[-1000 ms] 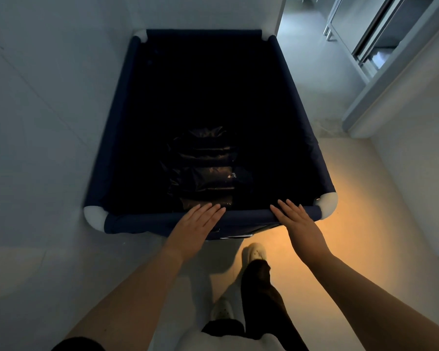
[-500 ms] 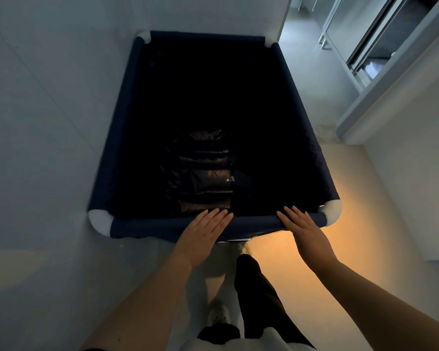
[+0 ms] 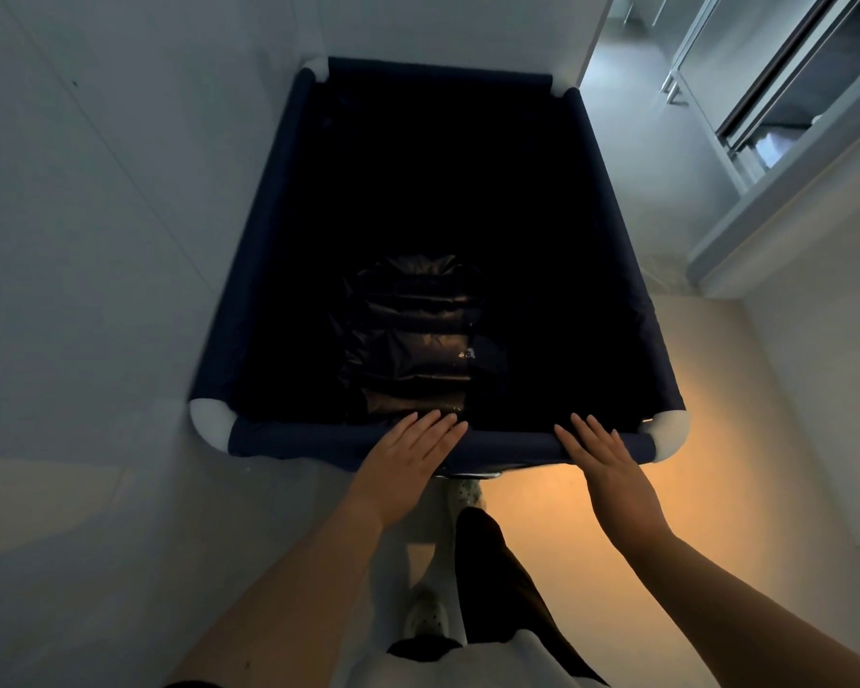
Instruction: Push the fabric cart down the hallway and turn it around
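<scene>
The dark blue fabric cart (image 3: pixel 289 441) with white corner pieces fills the middle of the head view, its far end close to a white wall corner. A black puffy garment (image 3: pixel 413 340) lies in its dark bottom. My left hand (image 3: pixel 408 454) lies flat on the near rim around its middle, fingers stretched out over the edge. My right hand (image 3: pixel 602 456) rests flat on the same rim near the right corner, fingers also straight. Neither hand curls around the rim.
A white wall (image 3: pixel 95 240) runs tight along the cart's left side. At the right, an opening with a sliding-door frame (image 3: pixel 765 141) leads to another floor area. Warm light falls on the floor (image 3: pixel 542 513) by my legs and white shoes (image 3: pixel 425 613).
The cart and I have rolled forward down the hallway, and the opening on the right has come nearer. Both hands stay flat on the near rim.
</scene>
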